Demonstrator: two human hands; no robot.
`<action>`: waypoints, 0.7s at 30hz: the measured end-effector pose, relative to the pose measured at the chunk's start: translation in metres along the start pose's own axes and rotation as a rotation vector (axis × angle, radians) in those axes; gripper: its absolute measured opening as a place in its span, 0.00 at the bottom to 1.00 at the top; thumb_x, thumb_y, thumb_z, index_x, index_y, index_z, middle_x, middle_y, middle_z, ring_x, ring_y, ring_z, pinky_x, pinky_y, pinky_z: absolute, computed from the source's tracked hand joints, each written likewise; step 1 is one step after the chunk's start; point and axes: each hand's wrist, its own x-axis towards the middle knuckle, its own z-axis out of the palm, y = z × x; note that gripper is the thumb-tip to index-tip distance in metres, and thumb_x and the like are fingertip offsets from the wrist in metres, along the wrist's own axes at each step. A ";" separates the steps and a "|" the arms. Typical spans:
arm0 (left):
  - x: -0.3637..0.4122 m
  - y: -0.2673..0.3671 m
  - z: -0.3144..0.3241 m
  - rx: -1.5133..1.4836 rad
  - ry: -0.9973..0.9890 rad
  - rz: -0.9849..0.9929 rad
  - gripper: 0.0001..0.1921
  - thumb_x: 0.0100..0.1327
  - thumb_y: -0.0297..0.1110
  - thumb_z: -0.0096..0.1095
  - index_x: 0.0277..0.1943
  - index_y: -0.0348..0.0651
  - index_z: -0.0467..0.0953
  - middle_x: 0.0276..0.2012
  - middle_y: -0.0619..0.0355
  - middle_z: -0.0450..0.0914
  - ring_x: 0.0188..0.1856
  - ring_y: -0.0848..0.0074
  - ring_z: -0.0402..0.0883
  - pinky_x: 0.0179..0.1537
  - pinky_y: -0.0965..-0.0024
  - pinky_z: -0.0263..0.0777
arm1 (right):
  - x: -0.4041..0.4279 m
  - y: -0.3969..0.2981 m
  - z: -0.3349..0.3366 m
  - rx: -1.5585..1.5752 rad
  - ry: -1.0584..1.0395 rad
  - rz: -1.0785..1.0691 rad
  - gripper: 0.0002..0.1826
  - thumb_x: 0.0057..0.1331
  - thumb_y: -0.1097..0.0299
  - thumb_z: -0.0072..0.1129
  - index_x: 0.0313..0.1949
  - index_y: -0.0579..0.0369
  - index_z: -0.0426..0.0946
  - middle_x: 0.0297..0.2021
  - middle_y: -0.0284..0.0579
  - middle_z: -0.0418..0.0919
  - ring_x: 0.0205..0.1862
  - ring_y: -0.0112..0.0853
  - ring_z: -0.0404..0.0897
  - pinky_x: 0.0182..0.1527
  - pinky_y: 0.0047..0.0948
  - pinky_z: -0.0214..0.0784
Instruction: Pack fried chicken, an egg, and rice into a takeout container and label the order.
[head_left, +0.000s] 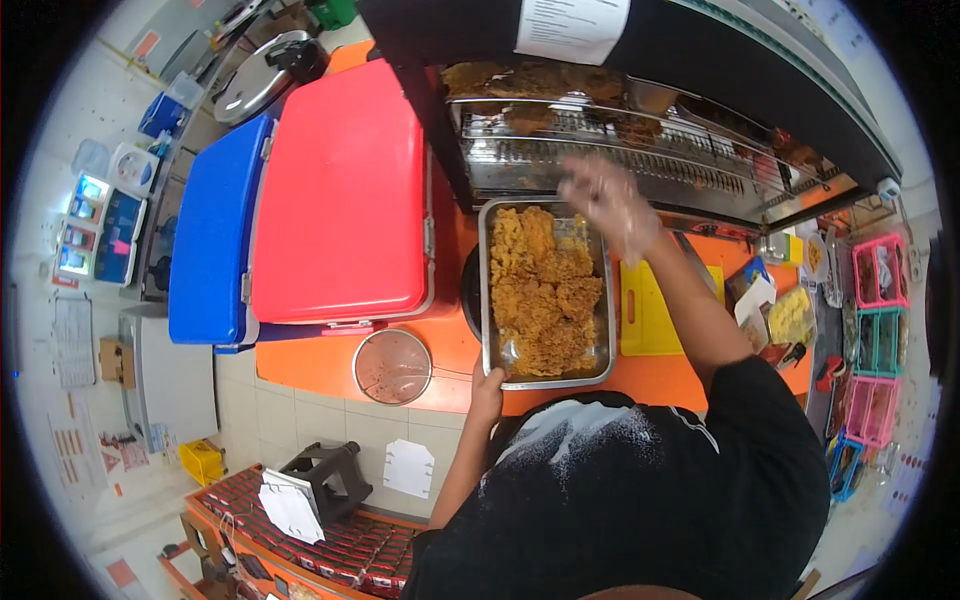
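Observation:
A rectangular metal tray (610, 330) of golden-brown fried chicken pieces (536, 292) is in front of me. My left hand (491, 390) grips the tray's near left corner, thumb over the rim. My right hand (611, 206), in a clear plastic glove, is raised over the tray's far right corner and blurred. Its fingers look apart, with nothing seen in them. Just beyond it stands a black-framed food display cabinet (420, 97), its front open towards me. Wire racks (600, 157) inside bear browned food pieces on the upper levels.
A red cooler box (341, 187) and a blue cooler box (217, 240) stand left. A round mesh strainer (392, 367) lies near the orange table's (322, 367) front edge. Right of the tray are a yellow cutting board (652, 322) and a tub of yellow food (791, 315).

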 end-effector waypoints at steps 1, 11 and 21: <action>0.034 0.024 -0.013 0.031 -0.045 0.036 0.29 0.56 0.30 0.48 0.62 0.30 0.65 0.45 0.57 0.74 0.44 0.76 0.71 0.47 0.73 0.67 | 0.004 -0.023 -0.010 -0.042 -0.129 -0.101 0.34 0.64 0.52 0.61 0.66 0.48 0.65 0.62 0.58 0.68 0.59 0.49 0.73 0.62 0.43 0.65; 0.072 -0.001 -0.092 -0.118 -0.103 0.076 0.24 0.54 0.28 0.47 0.56 0.32 0.68 0.43 0.59 0.72 0.42 0.76 0.70 0.47 0.72 0.66 | -0.045 -0.048 0.098 -0.440 -0.561 -0.216 0.47 0.53 0.59 0.71 0.71 0.31 0.57 0.65 0.56 0.59 0.64 0.53 0.63 0.67 0.46 0.58; 0.034 0.006 -0.025 -0.295 -0.051 -0.046 0.26 0.51 0.24 0.47 0.57 0.34 0.66 0.47 0.55 0.72 0.48 0.70 0.71 0.53 0.67 0.66 | -0.089 -0.030 0.041 -0.440 -0.410 -0.255 0.47 0.48 0.62 0.74 0.67 0.35 0.61 0.64 0.53 0.56 0.64 0.53 0.60 0.64 0.47 0.64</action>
